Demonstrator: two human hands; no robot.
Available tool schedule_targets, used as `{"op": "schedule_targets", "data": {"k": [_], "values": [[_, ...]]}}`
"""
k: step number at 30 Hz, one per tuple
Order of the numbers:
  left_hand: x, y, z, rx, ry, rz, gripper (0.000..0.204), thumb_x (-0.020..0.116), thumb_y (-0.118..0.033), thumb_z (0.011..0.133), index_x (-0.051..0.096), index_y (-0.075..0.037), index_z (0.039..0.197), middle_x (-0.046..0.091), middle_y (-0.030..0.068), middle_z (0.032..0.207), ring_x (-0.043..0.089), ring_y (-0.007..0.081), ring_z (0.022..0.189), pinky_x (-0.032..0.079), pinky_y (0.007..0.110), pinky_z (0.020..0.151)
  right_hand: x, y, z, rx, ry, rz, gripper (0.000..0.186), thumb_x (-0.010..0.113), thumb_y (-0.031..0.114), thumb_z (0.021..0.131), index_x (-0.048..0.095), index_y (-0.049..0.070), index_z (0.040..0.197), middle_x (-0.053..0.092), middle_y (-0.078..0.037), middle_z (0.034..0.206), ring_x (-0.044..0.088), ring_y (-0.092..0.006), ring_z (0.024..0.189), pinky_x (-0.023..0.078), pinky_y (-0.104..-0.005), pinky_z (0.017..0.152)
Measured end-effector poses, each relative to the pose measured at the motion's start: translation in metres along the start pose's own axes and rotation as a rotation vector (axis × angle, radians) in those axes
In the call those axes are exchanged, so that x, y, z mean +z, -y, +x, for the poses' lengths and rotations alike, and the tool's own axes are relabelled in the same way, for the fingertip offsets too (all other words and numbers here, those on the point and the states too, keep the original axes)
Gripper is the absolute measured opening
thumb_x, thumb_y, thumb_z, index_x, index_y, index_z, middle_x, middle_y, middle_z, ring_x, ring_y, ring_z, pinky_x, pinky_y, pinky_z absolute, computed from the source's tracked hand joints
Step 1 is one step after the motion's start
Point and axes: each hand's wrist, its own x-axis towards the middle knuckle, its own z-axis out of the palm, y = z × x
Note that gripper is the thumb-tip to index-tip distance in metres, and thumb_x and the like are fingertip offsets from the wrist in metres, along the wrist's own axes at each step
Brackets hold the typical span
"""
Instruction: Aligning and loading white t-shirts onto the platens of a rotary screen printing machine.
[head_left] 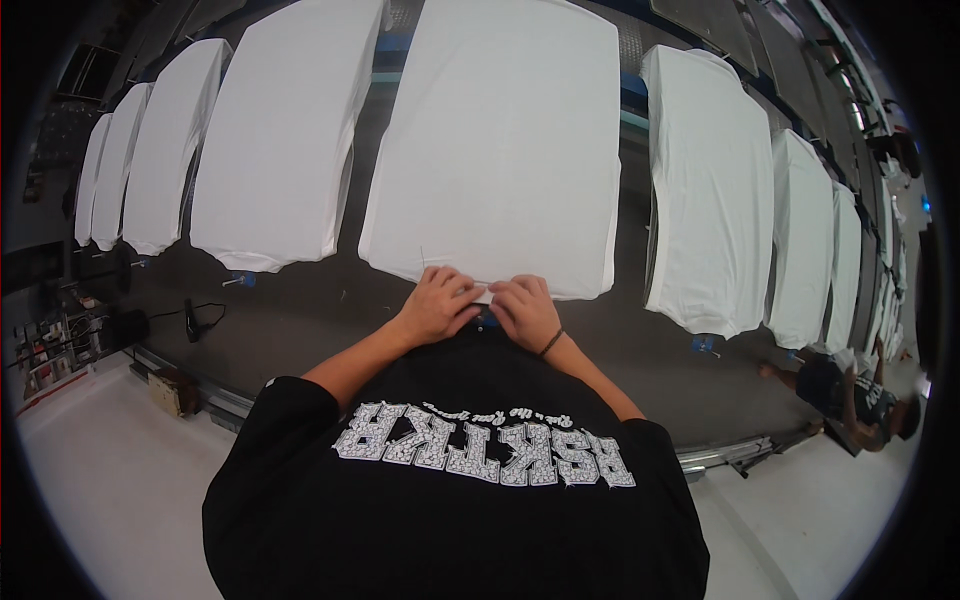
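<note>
A white garment is stretched flat over a board directly in front of me. My left hand is at its near edge, left of the middle, with the fingers bent and closed on the hem. My right hand grips the same edge just to the right, its fingertips close to those of my left hand. A small blue fitting shows below the edge between my hands, partly hidden.
More garment-covered boards line up on both sides over a dark surface. A black handheld device with a cord lies at left, near assorted equipment. A co-worker leans in at the far right.
</note>
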Motion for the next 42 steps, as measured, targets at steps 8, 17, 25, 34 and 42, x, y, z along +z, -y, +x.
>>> {"op": "schedule_targets", "data": {"k": [8, 17, 25, 34, 42], "values": [[0.018, 0.002, 0.014, -0.036, -0.004, -0.105, 0.04, 0.062, -0.024, 0.08, 0.055, -0.004, 0.113, 0.052, 0.0124, 0.113, 0.048, 0.0282, 0.109, 0.034, 0.045, 0.094, 0.009, -0.014, 0.014, 0.002, -0.072, 0.108, 0.025, 0.06, 0.011, 0.079, 0.058, 0.004, 0.102, 0.054, -0.007, 0.121, 0.047, -0.0294, 0.111, 0.036, -0.0437, 0.092], [-0.005, 0.014, -0.105, -0.587, 0.071, 0.393, 0.065, 0.052, -0.032, 0.088, 0.026, -0.002, 0.14, 0.02, 0.0177, 0.147, 0.023, 0.0348, 0.134, 0.015, 0.054, 0.108, -0.02, -0.031, -0.041, 0.632, -0.118, -0.491, 0.07, 0.049, 0.04, 0.087, 0.024, 0.002, 0.141, 0.016, -0.011, 0.15, 0.007, -0.0357, 0.138, 0.005, -0.053, 0.109], [-0.028, 0.024, 0.008, -0.357, -0.298, 0.184, 0.05, 0.054, -0.015, 0.084, 0.041, -0.001, 0.13, 0.034, 0.0205, 0.138, 0.031, 0.0378, 0.129, 0.022, 0.056, 0.105, -0.004, -0.02, 0.022, 0.499, -0.137, -0.464, 0.066, 0.047, 0.034, 0.088, 0.025, -0.002, 0.139, 0.017, -0.015, 0.149, 0.008, -0.0415, 0.137, 0.004, -0.0579, 0.107], [-0.008, 0.039, 0.047, -0.275, 0.078, 0.314, 0.062, 0.049, -0.048, 0.085, 0.036, -0.02, 0.139, 0.028, 0.0072, 0.146, 0.02, 0.0288, 0.137, 0.013, 0.053, 0.109, -0.037, -0.061, 0.022, 0.608, 0.011, -0.563, 0.073, 0.046, 0.042, 0.088, 0.016, 0.005, 0.144, 0.013, -0.009, 0.151, 0.007, -0.0305, 0.139, 0.004, -0.051, 0.11], [-0.036, 0.128, 0.098, -0.626, -0.136, 0.456, 0.074, 0.043, -0.051, 0.088, 0.02, -0.007, 0.143, 0.017, 0.0089, 0.15, 0.014, 0.029, 0.138, 0.016, 0.051, 0.109, -0.044, -0.074, 0.031, 0.685, -0.059, -0.56, 0.08, 0.047, 0.046, 0.086, 0.013, 0.002, 0.143, 0.011, -0.012, 0.151, 0.008, -0.0314, 0.139, 0.009, -0.0492, 0.11]]}}
